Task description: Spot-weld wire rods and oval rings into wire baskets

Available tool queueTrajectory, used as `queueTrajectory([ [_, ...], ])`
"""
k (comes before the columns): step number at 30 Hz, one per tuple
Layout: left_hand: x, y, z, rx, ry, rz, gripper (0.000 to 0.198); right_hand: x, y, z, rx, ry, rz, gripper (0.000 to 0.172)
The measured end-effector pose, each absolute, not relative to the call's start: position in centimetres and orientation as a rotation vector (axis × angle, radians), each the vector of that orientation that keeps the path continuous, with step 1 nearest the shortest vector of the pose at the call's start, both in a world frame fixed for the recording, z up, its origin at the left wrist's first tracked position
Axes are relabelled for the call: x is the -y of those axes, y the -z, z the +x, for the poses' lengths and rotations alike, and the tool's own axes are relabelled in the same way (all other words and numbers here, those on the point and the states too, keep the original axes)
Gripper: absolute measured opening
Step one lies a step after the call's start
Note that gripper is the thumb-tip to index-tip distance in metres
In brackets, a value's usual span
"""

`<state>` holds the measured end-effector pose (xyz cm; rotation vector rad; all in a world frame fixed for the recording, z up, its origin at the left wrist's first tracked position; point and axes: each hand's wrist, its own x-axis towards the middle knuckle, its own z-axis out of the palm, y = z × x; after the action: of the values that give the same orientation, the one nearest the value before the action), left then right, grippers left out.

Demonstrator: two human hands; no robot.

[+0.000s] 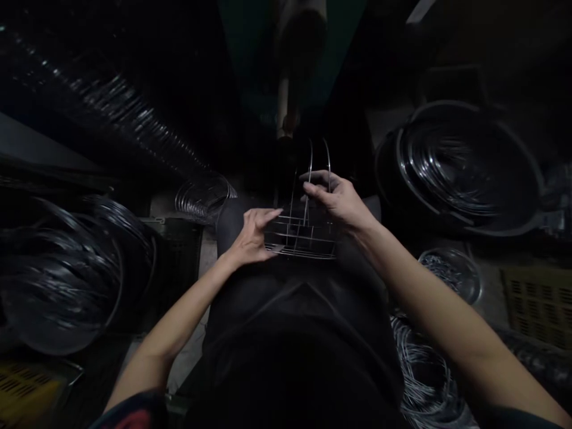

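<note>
Working in a dim, cluttered room, dark trousers [304, 322] filling the space under both hands. Dead ahead: metal rod [283, 104] pointing down in front of a dark green panel [252, 59]. Off to the left: long row of shiny wire rings [134, 116], plus a tub [71, 339] heaped with wire pieces [58, 280], yellow crate [27, 381] at the lower corner. Off to the right: big round tub [513, 158] with wire hoops [438, 161] inside, clear bowl [477, 286] of small metal bits [440, 271] just nearer, another yellow crate [540, 301] beyond that, bundle of loose wire [429, 375] near the right leg. Grey floor [489, 292] showing between.

Wire rack [308, 255] held over the lap, between the hands. Left hand [254, 235]: thumb and fingers well spread, clamped across the rack's left edge. Right hand [337, 193]: thumb and forefinger almost together, pinched on a curved upright wire [311, 156], second upright just beside. Can't tell whether fixed to the rack or loose.

Red patch [138, 418] on the left sleeve [154, 405], too dim to read as print or writing.
</note>
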<state>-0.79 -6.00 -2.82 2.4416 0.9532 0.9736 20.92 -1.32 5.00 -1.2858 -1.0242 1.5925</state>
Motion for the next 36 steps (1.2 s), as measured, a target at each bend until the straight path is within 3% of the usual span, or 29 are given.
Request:
queueTrajectory([
  [10,-0.3,-0.6,0.6,-0.802,-1.347,2.405,0.089,-5.6,-7.5,19.9,1.098,-1.566,-1.303,0.045],
  [20,-3.6,-0.7,0.4,-0.771,-1.423,2.295,0.086,-8.6,-8.6,19.2,1.115,-1.475,-1.296,0.040],
  [36,-7.0,-0.5,0.2,-0.741,-1.518,2.260,0.088,-12.2,-7.9,19.0,1.087,-1.445,-1.256,0.048],
])
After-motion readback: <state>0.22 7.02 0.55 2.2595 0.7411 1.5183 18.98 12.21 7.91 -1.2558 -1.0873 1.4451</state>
